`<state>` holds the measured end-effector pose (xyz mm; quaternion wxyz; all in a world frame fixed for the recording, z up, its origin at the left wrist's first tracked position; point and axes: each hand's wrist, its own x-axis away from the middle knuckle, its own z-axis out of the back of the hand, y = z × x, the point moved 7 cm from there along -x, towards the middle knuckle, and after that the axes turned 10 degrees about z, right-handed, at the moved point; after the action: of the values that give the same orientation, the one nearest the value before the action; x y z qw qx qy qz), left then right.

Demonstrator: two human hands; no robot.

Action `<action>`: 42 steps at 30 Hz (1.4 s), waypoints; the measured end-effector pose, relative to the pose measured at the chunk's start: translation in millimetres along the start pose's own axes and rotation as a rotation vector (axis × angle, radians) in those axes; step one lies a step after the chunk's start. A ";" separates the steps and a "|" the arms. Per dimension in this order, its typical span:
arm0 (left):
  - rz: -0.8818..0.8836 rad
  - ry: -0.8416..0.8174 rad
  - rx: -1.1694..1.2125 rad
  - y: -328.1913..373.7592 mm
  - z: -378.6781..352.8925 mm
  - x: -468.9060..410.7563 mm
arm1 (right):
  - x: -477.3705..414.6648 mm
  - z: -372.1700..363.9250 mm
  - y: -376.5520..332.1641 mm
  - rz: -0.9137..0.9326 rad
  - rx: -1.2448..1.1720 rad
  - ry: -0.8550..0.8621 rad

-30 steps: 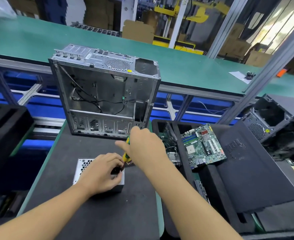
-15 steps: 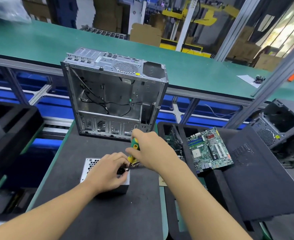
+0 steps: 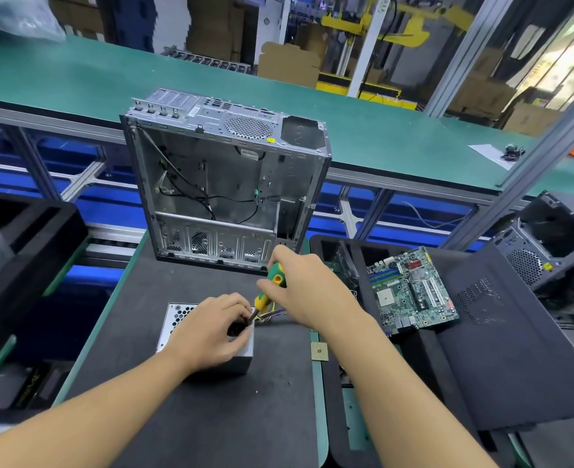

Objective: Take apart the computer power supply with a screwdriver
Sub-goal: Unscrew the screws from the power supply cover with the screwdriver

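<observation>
The dark desk (image 3: 211, 420) carries an open computer case (image 3: 224, 184) standing upright behind the power supply (image 3: 176, 317). The left hand (image 3: 211, 332) curls over the power supply's top, gripping it. Just right of it, the right hand (image 3: 309, 292) grasps a green-and-yellow screwdriver (image 3: 272, 285), tilted down toward its far right corner.

Beyond you runs a long green conveyor belt (image 3: 110, 79) on a silver aluminium frame (image 3: 42, 118), blue plastic bins (image 3: 59, 155) beneath. Brown cardboard boxes (image 3: 289, 67) and yellow metal machinery (image 3: 410, 25) stand behind it.
</observation>
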<state>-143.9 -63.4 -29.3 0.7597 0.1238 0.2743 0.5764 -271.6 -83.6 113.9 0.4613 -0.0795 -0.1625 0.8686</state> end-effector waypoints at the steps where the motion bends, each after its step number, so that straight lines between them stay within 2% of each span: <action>1: -0.003 0.000 0.004 0.1 0.1 0.2 | 0.3 0.6 -0.2 0.002 0.003 -0.001; 17: -0.012 -0.015 0.002 1.0 -0.5 1.7 | 0.1 -2.0 -4.2 0.002 0.045 -0.002; 24: 0.036 -0.039 0.021 2.2 3.2 0.1 | -5.0 -7.6 -20.0 0.019 0.176 -0.017; 26: 0.101 -0.007 0.055 -1.8 8.0 -0.5 | -7.5 -8.0 -24.8 0.049 0.175 -0.037; 30: 0.376 0.216 0.124 -24.6 24.4 0.1 | -8.2 -15.0 -36.0 0.147 0.130 -0.170; 34: 0.472 0.096 -0.039 -27.5 12.9 -5.4 | -8.8 -8.7 -35.6 0.051 0.246 -0.088; 38: 0.499 0.110 -0.095 -32.0 10.7 -5.5 | -11.9 -2.5 -39.6 0.031 0.433 -0.042; 42: 0.492 0.108 -0.105 -35.4 6.1 -6.1 | -18.4 1.1 -38.4 0.032 0.521 -0.090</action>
<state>-113.0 -79.2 -40.4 0.5862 0.1163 0.2456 0.7632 -231.8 -79.1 128.4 0.4447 0.0782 0.0474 0.8910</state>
